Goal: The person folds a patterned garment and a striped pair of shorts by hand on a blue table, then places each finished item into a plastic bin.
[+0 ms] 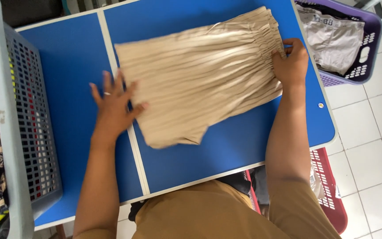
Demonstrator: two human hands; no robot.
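Note:
A beige pleated garment (200, 79) with a gathered elastic waistband lies spread flat on the blue table (244, 137). My left hand (113, 104) rests flat with fingers spread on the garment's left hem edge, a ring on one finger. At the right end, my right hand (290, 62) pinches the gathered waistband between its fingers.
A grey perforated basket (27, 119) with patterned cloth stands on the table's left. A purple basket (363, 53) holding pale clothes sits to the upper right on the tiled floor. A red basket (330, 194) stands below the table's right corner.

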